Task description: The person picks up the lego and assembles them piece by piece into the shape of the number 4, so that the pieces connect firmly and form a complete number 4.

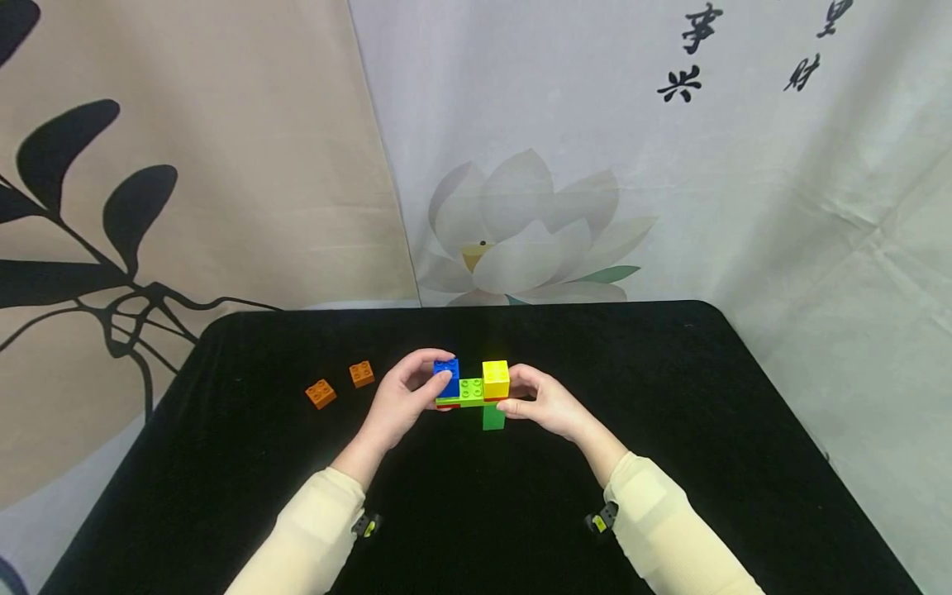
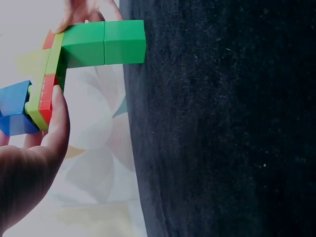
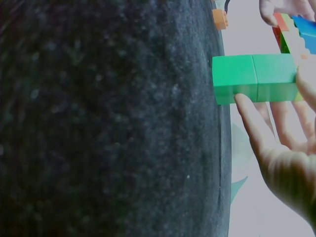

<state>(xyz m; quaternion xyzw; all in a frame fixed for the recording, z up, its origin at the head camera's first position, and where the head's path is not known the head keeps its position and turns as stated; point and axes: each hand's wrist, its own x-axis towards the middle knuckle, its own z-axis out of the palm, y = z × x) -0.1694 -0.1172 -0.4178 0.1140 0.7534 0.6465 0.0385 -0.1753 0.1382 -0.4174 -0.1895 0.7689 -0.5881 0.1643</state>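
Observation:
Both hands hold one building-block assembly above the black table. Its lime-green studded brick (image 1: 472,390) runs crosswise, with a blue brick (image 1: 453,387) on top at the left and a yellow brick (image 1: 496,380) at the right. Two green bricks (image 2: 123,42) are stacked under the right end; a red brick (image 2: 48,91) sits beneath the left end. My left hand (image 1: 397,401) pinches the blue end, a finger pressed against the red brick. My right hand (image 1: 549,405) grips the yellow end, and in the right wrist view a fingertip touches the outer green brick.
Two orange bricks, a nearer one (image 1: 321,394) and a farther one (image 1: 362,373), lie to the left of the left hand. The black cloth-covered table (image 1: 476,512) ends at the back near a printed curtain (image 1: 521,99).

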